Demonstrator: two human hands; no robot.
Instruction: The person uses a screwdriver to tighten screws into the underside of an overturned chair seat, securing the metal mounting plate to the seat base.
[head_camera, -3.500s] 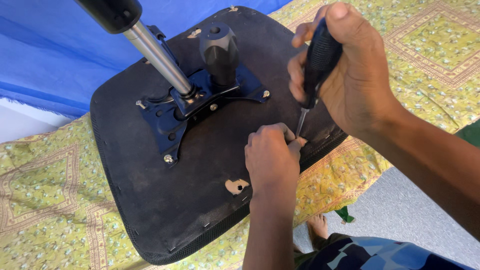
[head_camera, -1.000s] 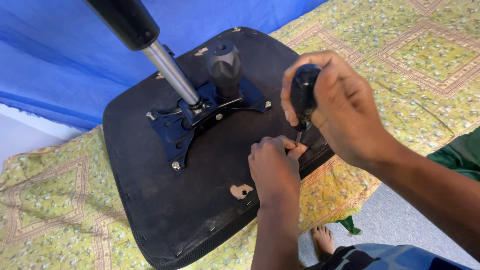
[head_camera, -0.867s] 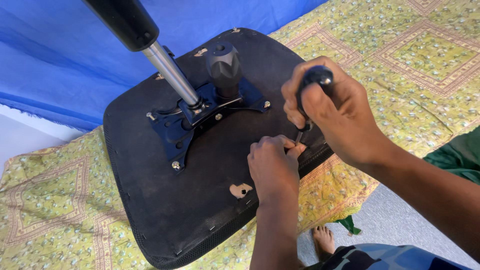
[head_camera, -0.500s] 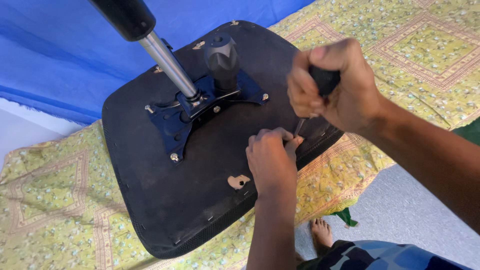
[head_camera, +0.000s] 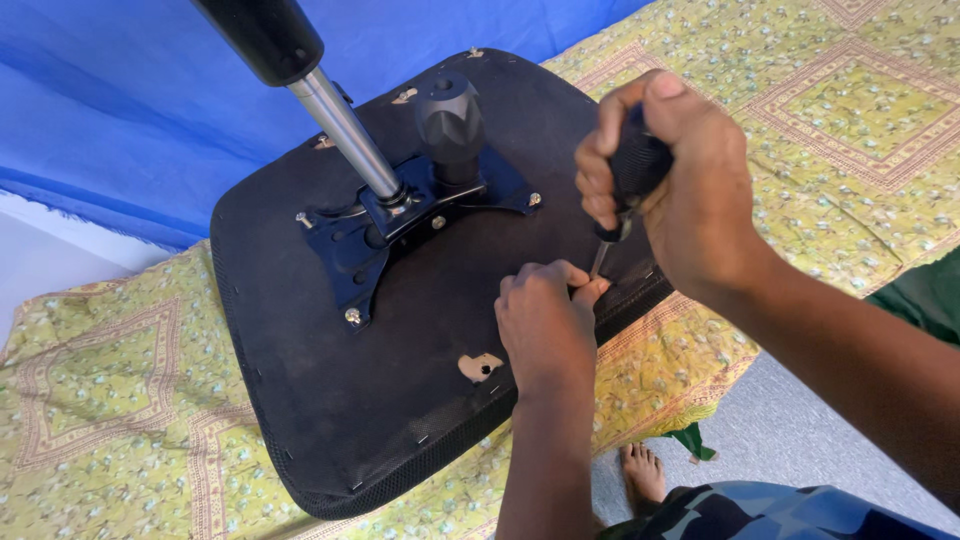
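The screwdriver (head_camera: 628, 190) stood nearly upright in my right hand (head_camera: 680, 190), which was wrapped tight around its black handle, the short metal shaft pointing down to a spot near the edge of the upturned chair seat (head_camera: 300, 400). My left hand (head_camera: 545, 330) lay just below the tip, fingers curled and pinched at that spot, touching the black underside; I judged it was steadying a screw or small fitting, though whatever it held was hidden under the fingers.

As for progress, I judged the work partly done. Beyond my left hand, the blue-black mounting plate (head_camera: 400, 225) sat flat on the seat with several bright screw heads already showing at its corners, and the gas column (head_camera: 340, 125) rose from it beside a black knob (head_camera: 450, 120). Just beside my left hand, toward its wrist, a pale hole (head_camera: 480, 366) in the covering showed bare with no screw in it, so at least that point looked unfinished, along with the one under the tip.

The seat rested on a yellow patterned bedspread (head_camera: 850, 120). The tip of the screwdriver and what it met were covered by my fingers, the column's top ran out of frame, and I could not tell whether the screw was seated.
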